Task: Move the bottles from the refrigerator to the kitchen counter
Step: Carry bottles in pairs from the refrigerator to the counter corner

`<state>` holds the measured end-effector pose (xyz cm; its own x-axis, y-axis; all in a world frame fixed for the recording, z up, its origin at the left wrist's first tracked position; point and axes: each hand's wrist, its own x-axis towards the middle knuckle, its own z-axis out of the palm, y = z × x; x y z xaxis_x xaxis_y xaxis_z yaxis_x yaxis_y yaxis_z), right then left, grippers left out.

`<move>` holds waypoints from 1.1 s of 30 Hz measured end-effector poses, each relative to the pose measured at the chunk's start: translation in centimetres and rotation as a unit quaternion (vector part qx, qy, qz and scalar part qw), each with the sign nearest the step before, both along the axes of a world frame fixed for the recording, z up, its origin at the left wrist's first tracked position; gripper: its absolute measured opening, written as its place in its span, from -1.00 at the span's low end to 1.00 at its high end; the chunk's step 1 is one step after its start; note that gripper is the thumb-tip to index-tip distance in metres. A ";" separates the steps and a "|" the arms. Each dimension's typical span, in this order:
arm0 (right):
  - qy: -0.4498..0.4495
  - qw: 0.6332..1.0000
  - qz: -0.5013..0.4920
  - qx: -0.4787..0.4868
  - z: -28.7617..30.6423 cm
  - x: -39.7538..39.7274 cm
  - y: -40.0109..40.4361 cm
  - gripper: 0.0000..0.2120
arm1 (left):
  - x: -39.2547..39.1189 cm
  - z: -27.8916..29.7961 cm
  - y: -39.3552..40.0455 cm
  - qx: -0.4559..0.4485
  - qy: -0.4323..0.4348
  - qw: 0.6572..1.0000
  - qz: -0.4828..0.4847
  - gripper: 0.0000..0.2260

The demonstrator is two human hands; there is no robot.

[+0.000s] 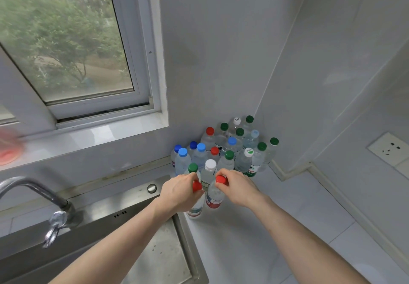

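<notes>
- Left hand (179, 193): fingers (192, 176) curled round the neck of a red-capped bottle (195, 208); base on or just above the counter (287, 206), cannot tell which.
- Right hand (238, 187): fingers pinch the neck of a second red-capped bottle (214, 196), just beside the first.
- Just beyond the fingers: cluster of bottles (225, 150) in the corner.
- Risk: knuckles nudging the nearest standing bottles on release; left bottle is near the sink (155, 250) edge and could tip in.
- Hidden: refrigerator not in view; left bottle's shoulder behind the hand.
</notes>
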<state>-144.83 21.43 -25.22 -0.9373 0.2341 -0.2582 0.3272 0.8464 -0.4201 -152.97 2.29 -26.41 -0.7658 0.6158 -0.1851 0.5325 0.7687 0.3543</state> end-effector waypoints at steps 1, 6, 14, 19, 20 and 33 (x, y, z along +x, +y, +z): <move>0.000 1.000 -0.001 -0.002 -0.1 -0.1 -0.1 -0.81 | 0.0 -0.1 0.0 0.000 -0.001 1.000 0.000 -0.76; 0.011 1.000 -0.016 -0.005 -0.5 0.2 -0.5 -0.78 | 0.3 -0.4 -0.1 0.016 0.015 1.000 -0.014 -0.78; 0.001 1.000 -0.015 0.002 -0.2 0.4 -0.6 -0.64 | 1.0 0.0 -0.1 0.017 0.020 1.000 -0.002 -0.78; -0.005 1.000 0.015 0.023 0.2 0.5 -0.8 -0.69 | 1.4 0.8 -0.5 -0.007 0.025 1.000 0.007 -0.75; -0.003 1.000 0.014 0.022 0.1 0.6 -0.9 -0.68 | 1.5 1.0 -0.6 -0.008 0.027 1.000 0.009 -0.74; 0.059 0.989 -0.091 -0.100 0.7 7.5 -1.9 -0.31 | 4.3 4.5 -4.4 0.073 0.019 0.997 0.016 -0.61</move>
